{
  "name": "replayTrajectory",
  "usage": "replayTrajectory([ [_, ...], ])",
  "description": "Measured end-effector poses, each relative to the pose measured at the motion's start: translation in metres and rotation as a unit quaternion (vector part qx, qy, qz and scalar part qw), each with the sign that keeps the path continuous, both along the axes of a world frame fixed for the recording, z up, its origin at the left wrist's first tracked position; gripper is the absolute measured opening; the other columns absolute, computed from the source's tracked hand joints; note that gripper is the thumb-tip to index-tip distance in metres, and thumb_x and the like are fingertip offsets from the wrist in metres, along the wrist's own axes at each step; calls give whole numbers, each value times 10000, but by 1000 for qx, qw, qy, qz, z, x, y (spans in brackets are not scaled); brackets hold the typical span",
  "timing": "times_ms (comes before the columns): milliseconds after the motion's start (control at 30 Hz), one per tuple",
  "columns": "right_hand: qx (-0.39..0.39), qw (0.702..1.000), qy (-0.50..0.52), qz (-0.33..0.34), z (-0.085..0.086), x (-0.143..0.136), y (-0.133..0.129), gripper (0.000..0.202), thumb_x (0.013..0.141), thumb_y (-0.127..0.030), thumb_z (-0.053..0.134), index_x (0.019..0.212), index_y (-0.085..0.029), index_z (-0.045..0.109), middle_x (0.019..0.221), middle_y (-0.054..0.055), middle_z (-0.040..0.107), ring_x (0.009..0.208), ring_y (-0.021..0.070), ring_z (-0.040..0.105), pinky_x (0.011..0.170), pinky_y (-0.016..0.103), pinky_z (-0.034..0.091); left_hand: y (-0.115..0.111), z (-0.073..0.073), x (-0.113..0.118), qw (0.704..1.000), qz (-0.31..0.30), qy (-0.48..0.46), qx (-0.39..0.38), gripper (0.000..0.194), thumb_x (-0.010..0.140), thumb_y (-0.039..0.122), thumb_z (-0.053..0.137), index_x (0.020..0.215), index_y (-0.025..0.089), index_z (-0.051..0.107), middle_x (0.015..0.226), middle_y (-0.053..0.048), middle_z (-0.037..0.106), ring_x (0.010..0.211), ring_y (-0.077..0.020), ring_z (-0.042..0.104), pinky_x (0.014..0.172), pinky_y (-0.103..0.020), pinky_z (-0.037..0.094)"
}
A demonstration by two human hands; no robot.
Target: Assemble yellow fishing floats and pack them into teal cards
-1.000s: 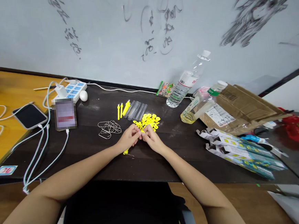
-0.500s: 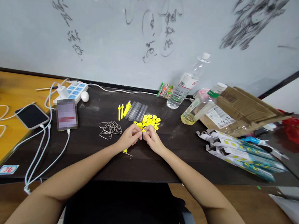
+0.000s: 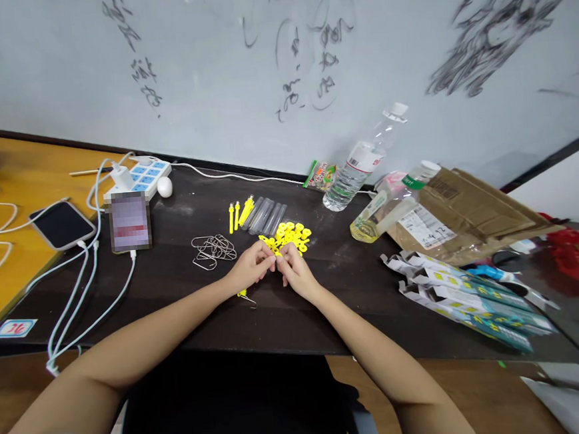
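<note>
My left hand (image 3: 254,262) and my right hand (image 3: 294,267) meet fingertip to fingertip at the near edge of a pile of yellow plastic pieces (image 3: 295,232). Both are closed in a pinch; what lies between the fingers is too small to make out. Behind them are clear tubes (image 3: 265,216) and yellow sticks (image 3: 238,216). A tangle of metal hooks (image 3: 214,250) lies left of my left hand. Below that hand, a small yellow piece (image 3: 243,293) with a hook rests on the dark table (image 3: 288,324).
A power strip (image 3: 149,177), phones (image 3: 63,225) and white cables are at the left. Toward the right stand a water bottle (image 3: 354,175) and a tilted bottle of yellow liquid (image 3: 370,220), near a cardboard box (image 3: 462,210) and flattened cartons (image 3: 466,297). A whiteboard (image 3: 208,76) rises behind.
</note>
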State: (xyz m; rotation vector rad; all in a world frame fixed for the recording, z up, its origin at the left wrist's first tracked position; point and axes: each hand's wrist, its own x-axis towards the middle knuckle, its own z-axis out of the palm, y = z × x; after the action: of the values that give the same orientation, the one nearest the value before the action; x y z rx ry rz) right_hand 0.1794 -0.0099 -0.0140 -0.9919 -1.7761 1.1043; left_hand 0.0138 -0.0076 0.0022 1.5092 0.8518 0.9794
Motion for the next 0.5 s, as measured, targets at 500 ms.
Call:
replayTrajectory([
  [500,24,997,-73,11,9,3,-5,178,935,-394,385,875,-235,333,632,-79,433,377,70,441,368,191,363,-3,-4,-2,998,11,38,47,178,862,336,516,836,178,437,648,47,541,435,-39,443,417,-154,347],
])
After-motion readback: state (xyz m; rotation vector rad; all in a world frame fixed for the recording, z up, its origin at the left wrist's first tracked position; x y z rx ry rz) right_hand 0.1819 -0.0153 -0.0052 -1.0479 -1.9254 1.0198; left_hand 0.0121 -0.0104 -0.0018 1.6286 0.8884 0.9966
